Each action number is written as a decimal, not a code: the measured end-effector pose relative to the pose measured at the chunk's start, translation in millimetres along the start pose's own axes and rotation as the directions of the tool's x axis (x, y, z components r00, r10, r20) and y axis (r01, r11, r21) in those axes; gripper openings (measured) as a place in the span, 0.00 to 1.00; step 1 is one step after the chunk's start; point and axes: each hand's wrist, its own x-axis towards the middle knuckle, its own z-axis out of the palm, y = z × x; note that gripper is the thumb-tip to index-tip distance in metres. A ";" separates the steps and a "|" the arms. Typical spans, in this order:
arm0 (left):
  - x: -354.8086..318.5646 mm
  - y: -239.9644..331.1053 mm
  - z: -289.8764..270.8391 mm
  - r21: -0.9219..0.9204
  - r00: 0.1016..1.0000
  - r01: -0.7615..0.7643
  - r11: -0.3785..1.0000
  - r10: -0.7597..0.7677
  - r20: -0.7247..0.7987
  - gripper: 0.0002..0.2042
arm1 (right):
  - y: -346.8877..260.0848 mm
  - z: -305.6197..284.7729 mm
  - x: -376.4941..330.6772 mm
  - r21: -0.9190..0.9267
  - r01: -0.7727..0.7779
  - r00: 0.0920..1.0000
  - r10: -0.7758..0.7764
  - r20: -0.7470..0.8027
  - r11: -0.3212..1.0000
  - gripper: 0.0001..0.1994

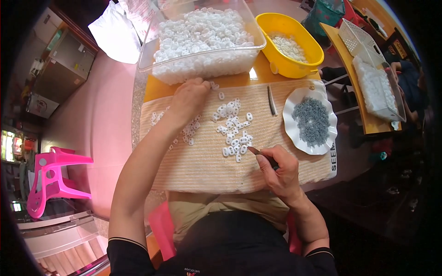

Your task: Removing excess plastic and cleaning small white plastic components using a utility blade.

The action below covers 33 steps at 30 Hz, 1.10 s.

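My right hand (280, 169) is closed round the dark handle of a small knife (256, 151). Its tip points left, beside a loose pile of small white oval plastic pieces with two holes (235, 129). At the front of the clear tub, my left hand (191, 95) is curled with its fingers bunched downward. What those fingers hold, if anything, is hidden. A few white pieces (221, 95) lie just right of them. Under my left forearm is another scatter of the same pieces (189, 131), partly covered by the arm.
A clear tub (209, 54) heaped with white pieces stands behind the striped towel (202, 177). Right of it is a yellow basin (294, 69). A scalloped white plate (291, 99) holds grey small parts; dark thin strips (272, 100) lie beside it. A pink stool (57, 177) stands left.
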 end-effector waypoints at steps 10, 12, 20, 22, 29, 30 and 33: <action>-32.7 20.4 -18.9 -0.340 0.997 0.001 0.940 -0.029 -0.077 0.04 | -4.3 -0.5 4.7 0.004 0.000 0.999 0.001 -0.036 1.000 0.03; -37.3 20.9 -18.5 -0.669 0.992 0.127 0.733 -0.076 0.104 0.07 | -5.1 -0.5 5.5 0.014 -0.011 0.999 0.012 -0.032 1.000 0.03; -39.7 18.9 -10.7 -0.517 0.997 -0.051 0.854 0.077 0.029 0.09 | -3.8 3.5 4.5 0.018 -0.005 0.999 0.006 -0.038 1.000 0.03; -39.9 18.3 -6.8 -0.480 0.996 -0.048 0.876 0.080 0.048 0.09 | -4.5 3.5 4.6 0.019 -0.002 0.999 0.003 -0.039 1.000 0.03; -36.9 19.7 -4.1 -0.440 0.993 -0.029 0.897 0.074 0.086 0.09 | -4.1 2.7 3.7 0.018 -0.015 0.999 0.016 -0.040 1.000 0.03; -36.5 20.0 -4.5 -0.454 0.992 -0.027 0.891 0.079 0.095 0.08 | -4.2 2.7 3.7 0.020 -0.016 0.999 0.017 -0.041 1.000 0.03; -34.7 25.0 -8.7 -0.400 0.986 0.006 0.916 0.061 0.155 0.07 | -3.4 3.0 3.7 0.026 -0.004 0.999 0.005 -0.042 1.000 0.03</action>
